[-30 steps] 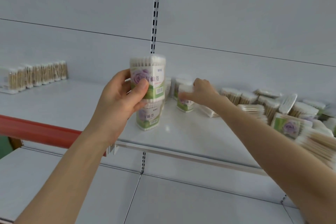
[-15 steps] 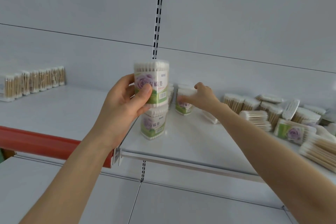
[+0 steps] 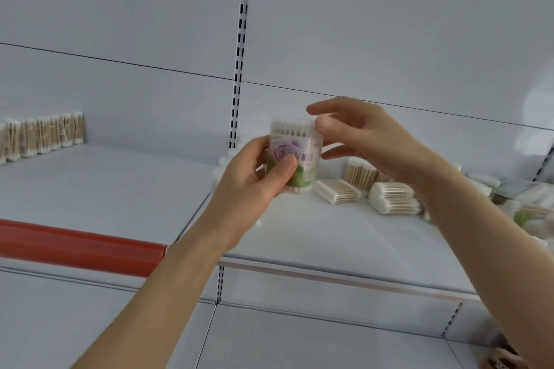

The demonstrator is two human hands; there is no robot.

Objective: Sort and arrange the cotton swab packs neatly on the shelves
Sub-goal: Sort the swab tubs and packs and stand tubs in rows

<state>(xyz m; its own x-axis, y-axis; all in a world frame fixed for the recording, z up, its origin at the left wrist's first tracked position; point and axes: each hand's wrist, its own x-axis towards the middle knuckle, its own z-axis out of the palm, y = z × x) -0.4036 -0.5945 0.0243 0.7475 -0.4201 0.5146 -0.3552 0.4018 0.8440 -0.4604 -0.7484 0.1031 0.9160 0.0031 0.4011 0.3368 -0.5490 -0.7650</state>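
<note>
Both hands meet on one rose-label pack (image 3: 292, 156). The left hand (image 3: 248, 189) grips its lower half with the thumb across the label. The right hand (image 3: 362, 138) pinches its upper right corner, thumb on the side and fingers curled over behind. The pack hangs above the shelf (image 3: 329, 237), over that board's left end and just in front of the slotted upright (image 3: 239, 54). It stands on end, its long axis close to vertical with a slight lean. White swab tips show at top and bottom, and the printed rose faces the camera.

Outward from it, the job looks to me nearer its start than its end. To the right, loose packs (image 3: 392, 199) lie flat or tipped on the shelf, thickening into a jumble toward the frame edge (too blurred to count). A few white packs peek out behind the left hand; how they stand I cannot tell. Far to the left, a row of packs (image 3: 42, 136) stands upright by the back wall in an even line, which reads as the finished part. A red strip (image 3: 78, 246) runs along the front edge on that side.
</note>
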